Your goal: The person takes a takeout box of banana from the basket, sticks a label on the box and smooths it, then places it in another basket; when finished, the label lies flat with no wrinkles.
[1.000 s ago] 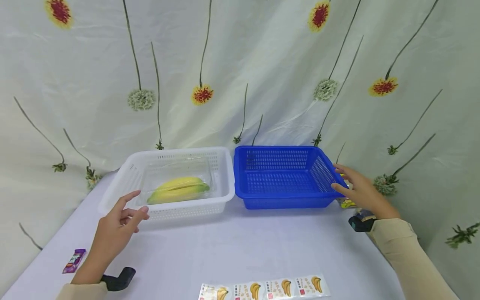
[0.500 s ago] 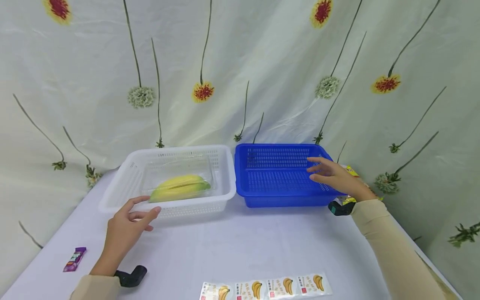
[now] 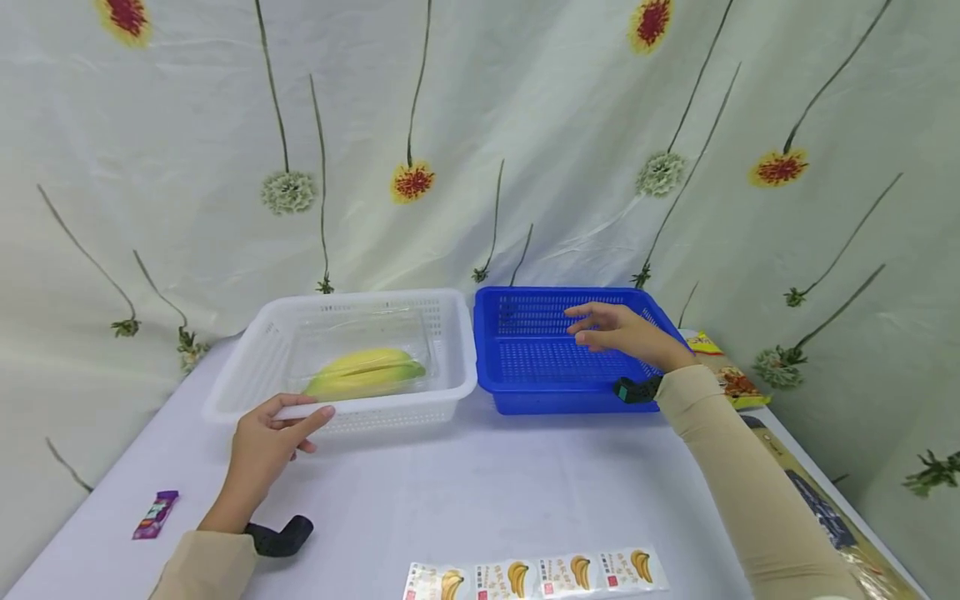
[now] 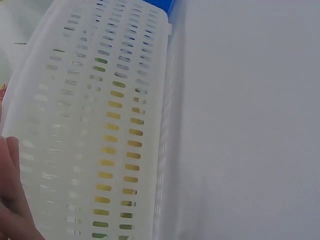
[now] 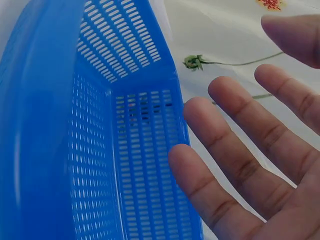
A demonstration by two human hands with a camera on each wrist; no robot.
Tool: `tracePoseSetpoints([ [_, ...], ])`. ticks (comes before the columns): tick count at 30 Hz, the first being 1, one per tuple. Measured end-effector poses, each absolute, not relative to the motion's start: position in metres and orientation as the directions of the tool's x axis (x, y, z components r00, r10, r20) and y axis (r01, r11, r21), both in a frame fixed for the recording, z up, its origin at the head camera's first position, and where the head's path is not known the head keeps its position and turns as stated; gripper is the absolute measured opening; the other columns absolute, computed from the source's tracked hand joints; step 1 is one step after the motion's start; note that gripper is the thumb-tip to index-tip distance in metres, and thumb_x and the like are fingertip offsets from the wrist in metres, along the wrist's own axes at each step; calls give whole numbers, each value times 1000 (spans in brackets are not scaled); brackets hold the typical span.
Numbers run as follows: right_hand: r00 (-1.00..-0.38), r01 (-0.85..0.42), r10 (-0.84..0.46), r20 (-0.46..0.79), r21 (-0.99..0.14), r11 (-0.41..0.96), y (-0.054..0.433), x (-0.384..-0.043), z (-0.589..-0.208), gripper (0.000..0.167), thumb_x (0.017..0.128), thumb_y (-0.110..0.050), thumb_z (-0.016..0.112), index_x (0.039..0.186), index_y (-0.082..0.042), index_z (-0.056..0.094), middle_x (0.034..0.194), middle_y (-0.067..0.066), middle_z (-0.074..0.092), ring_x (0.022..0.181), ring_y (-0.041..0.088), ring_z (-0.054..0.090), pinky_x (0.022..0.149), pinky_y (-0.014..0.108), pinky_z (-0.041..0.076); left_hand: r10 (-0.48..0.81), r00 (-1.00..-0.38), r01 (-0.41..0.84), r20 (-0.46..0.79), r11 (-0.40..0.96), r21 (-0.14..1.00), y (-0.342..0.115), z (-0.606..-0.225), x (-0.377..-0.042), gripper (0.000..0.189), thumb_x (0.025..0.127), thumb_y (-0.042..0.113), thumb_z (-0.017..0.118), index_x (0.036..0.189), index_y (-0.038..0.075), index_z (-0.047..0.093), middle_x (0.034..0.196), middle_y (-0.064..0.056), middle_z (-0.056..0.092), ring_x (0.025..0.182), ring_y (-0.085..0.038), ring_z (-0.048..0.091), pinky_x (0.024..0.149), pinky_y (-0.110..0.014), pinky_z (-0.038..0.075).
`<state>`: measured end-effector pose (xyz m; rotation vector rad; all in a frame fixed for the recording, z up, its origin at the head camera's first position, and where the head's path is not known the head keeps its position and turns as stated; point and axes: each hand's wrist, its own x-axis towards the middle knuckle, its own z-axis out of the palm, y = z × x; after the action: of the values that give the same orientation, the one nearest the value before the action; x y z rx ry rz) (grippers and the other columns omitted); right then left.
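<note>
My left hand grips the front rim of a white plastic basket, fingers over the edge and thumb outside. In the left wrist view, fingertips lie against the basket's slotted wall. Inside the basket, yellow bananas with green ends lie in a clear plastic container. My right hand hovers over a blue plastic basket, holding nothing. Its fingers are spread and slightly bent in the right wrist view, beside the blue basket's slotted wall.
A strip of banana stickers lies at the table's front. A small purple packet is at the left. Yellow-and-brown snack packets and a long brown package line the right edge. A flowered curtain hangs behind.
My right hand has moved left from the blue basket's right rim to above its inside, uncovering the packages at right. My left hand has moved slightly right and taken the white basket's rim.
</note>
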<state>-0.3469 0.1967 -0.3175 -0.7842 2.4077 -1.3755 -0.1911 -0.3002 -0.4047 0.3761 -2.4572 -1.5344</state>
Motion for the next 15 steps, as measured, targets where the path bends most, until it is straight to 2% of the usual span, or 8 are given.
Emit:
tracePoseSetpoints([
  [3,-810,-317,-587,25,-860,401,184,-352,-317,53,110,-15,64,158,2,49,152,31,57,133,46,61,111,58,50,-329,-944,-108,29,391,914,-301,-403,-192,56,94,37,88,132,2,67,81,1,78,63,-13,68,59,-27,47],
  [7,-801,-296,-598,8,-874,385,168,-356,-315,53,110,-14,63,158,2,48,155,32,54,137,50,57,113,63,47,-321,-947,-107,16,361,926,-301,-404,-193,57,94,32,87,135,-1,65,78,6,75,60,-13,65,59,-25,48],
  [15,-787,-287,-617,11,-892,349,139,-365,-318,53,110,-15,64,158,2,48,155,33,52,139,52,54,113,63,47,-331,-943,-96,35,369,924,-302,-405,-193,57,92,33,90,133,0,67,76,6,72,57,-12,61,60,-25,47],
])
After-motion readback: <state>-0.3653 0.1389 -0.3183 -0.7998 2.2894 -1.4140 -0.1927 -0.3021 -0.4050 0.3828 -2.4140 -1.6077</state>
